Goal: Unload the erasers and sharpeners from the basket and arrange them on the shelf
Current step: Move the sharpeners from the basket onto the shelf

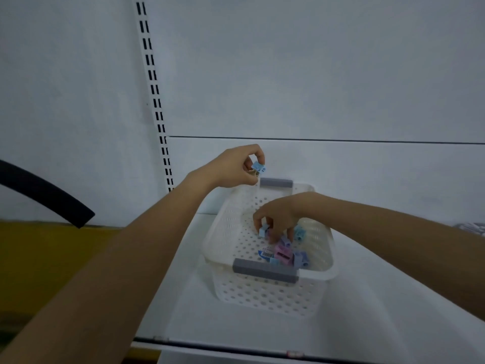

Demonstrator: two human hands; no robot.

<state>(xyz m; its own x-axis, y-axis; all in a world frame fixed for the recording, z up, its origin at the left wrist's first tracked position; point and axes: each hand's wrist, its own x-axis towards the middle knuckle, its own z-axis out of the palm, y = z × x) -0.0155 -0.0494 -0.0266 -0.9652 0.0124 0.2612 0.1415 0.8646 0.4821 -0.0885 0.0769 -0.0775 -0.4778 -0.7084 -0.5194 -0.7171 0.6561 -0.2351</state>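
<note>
A white perforated basket (225, 232) with grey handles stands on the white shelf (367, 324). Inside it, toward the near right, lie several small blue, pink and purple sharpeners (284, 254) and a barcoded eraser (265, 254). My left hand (236, 165) is raised above the basket's far left corner, pinching a light blue sharpener (258, 166) between thumb and fingers. My right hand (278, 219) reaches down into the basket, its fingers closed on another light blue sharpener (263, 231) just above the basket floor.
A slotted white upright (154, 90) runs down the back wall left of the shelf. A dark curved bar (47, 195) crosses the left side above a yellow surface (52, 258). The shelf's front edge (236, 348) is near the bottom.
</note>
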